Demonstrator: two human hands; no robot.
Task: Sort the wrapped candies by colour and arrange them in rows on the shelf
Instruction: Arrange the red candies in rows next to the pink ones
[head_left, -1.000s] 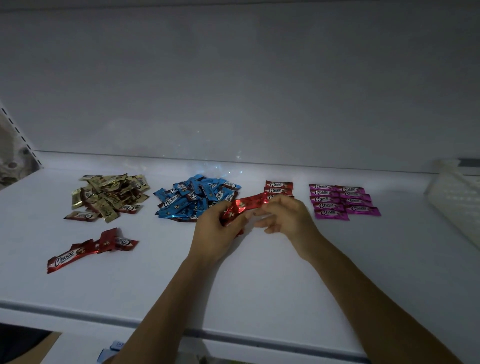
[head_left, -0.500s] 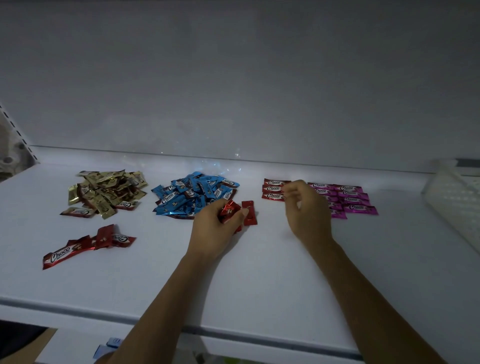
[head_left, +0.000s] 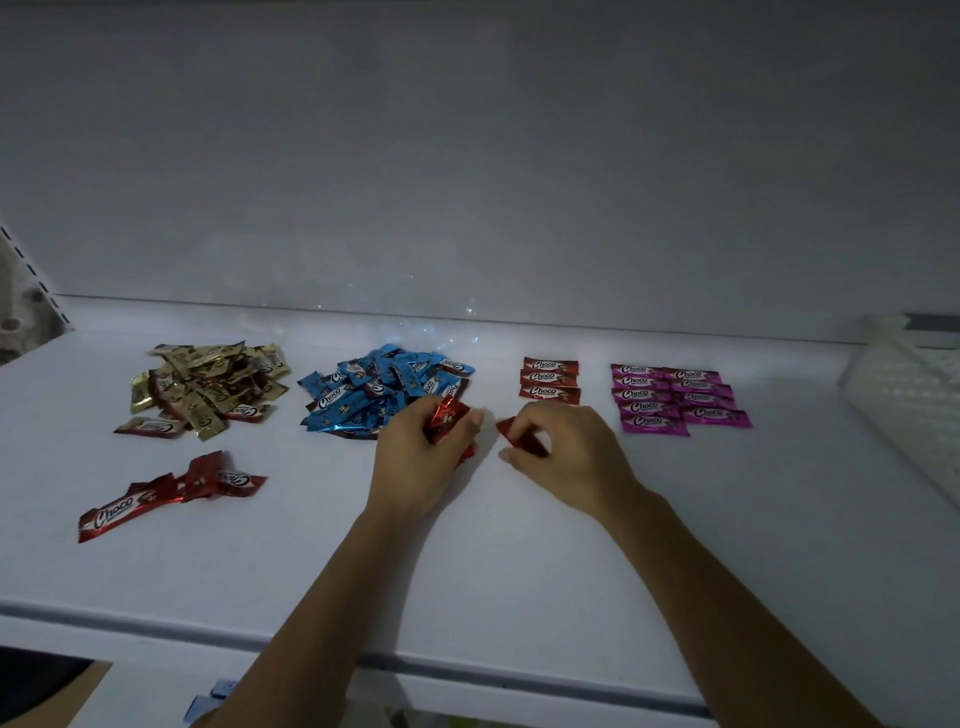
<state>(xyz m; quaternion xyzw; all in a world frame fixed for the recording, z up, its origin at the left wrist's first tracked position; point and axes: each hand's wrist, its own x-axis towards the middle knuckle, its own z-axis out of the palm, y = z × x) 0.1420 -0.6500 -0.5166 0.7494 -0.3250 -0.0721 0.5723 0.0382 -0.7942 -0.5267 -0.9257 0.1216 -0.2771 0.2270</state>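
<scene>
**Right grip (head_left: 571, 452) pinching one red candy (head_left: 519, 440); left grip (head_left: 421, 462) closed round a bunch of red ones (head_left: 448, 415).**

I judge I'm partway through laying the red row (head_left: 549, 385) on the shelf (head_left: 519, 571). Three candies lie there one below another, just beyond my right grip, so the next move calls for setting this candy flat and square under the third. The pink rows (head_left: 675, 397) look finished: I count nine, five in the left column and four in the right. The gold heap (head_left: 208, 384) and blue heap (head_left: 384, 397) are too tangled to count. A loose strip of red candies (head_left: 171, 493), three or perhaps four, lies front left. I cannot tell how many the left grip holds.
</scene>
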